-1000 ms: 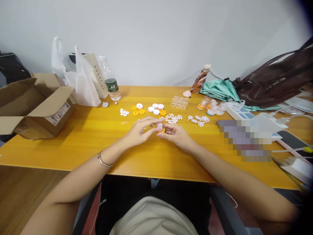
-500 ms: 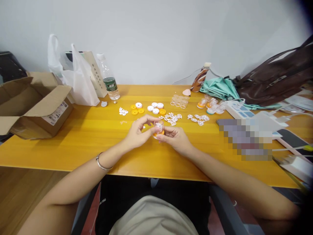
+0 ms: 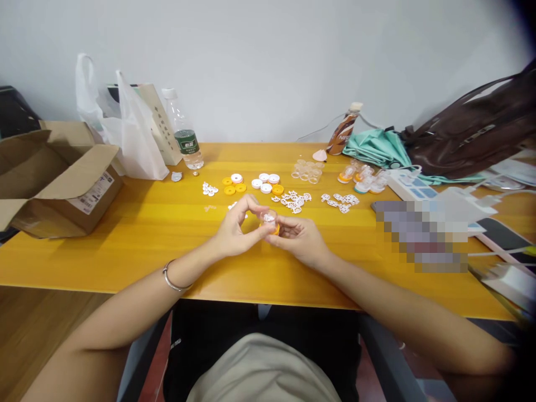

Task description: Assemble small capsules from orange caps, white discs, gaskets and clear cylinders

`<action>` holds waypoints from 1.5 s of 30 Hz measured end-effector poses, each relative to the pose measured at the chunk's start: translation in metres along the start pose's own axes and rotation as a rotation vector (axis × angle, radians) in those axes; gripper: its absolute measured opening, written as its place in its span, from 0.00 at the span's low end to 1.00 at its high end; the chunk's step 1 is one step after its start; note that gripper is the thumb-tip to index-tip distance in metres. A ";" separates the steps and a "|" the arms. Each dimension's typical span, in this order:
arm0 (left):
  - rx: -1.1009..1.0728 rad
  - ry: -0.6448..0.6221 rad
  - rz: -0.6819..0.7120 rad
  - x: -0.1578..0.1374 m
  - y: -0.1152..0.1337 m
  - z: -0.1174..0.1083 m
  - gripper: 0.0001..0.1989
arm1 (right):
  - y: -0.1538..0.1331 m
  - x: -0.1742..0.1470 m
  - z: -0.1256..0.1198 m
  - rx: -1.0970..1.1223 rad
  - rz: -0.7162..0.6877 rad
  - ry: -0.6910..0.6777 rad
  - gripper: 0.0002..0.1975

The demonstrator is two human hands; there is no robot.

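Observation:
Between my two hands, above the middle of the table, is a small clear plastic cup with an orange base [image 3: 269,218] and white bits inside. My left hand [image 3: 239,228] pinches it from the left, thumb in front and fingers round the clear part. From the right, the fingers and thumb of my right hand [image 3: 299,237] close on the orange base. Just beyond my hands lie white and yellow round caps [image 3: 266,188], white lattice pieces [image 3: 296,202] and a group of clear cups [image 3: 307,171]. Small white discs [image 3: 210,189] sit to the left.
On the left stand an open cardboard box [image 3: 84,195], a white plastic bag [image 3: 134,139] and a water bottle [image 3: 187,142]. At right are several orange- and green-based clear pieces [image 3: 364,177], a drink bottle [image 3: 344,131], a power strip [image 3: 412,187] and a brown bag [image 3: 469,131].
The cup between my hands has tilted slightly and shifted a little to the left; its clear rim now shows more. Both hands keep their grip.

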State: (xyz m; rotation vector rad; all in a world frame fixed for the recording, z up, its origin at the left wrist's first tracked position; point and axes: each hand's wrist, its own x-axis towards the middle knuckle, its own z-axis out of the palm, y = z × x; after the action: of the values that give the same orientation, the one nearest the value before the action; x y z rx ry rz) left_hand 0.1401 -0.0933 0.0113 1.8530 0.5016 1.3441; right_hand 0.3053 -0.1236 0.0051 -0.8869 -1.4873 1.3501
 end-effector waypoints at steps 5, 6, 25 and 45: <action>-0.198 -0.115 -0.149 0.004 0.003 -0.003 0.13 | 0.000 0.002 -0.001 0.111 0.032 -0.036 0.09; -0.259 -0.160 -0.194 0.005 0.004 -0.004 0.14 | 0.000 0.002 -0.001 0.150 0.050 -0.059 0.10; -0.438 -0.249 -0.349 0.002 0.009 -0.001 0.22 | 0.001 0.001 0.000 0.359 0.145 -0.136 0.14; -0.441 -0.176 -0.265 0.005 0.012 0.003 0.32 | 0.000 0.000 0.000 0.363 0.128 -0.113 0.13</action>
State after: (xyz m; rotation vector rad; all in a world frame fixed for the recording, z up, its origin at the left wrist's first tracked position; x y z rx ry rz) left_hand 0.1427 -0.0986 0.0232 1.4660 0.3141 1.0066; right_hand 0.3054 -0.1231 0.0051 -0.6897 -1.2282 1.7224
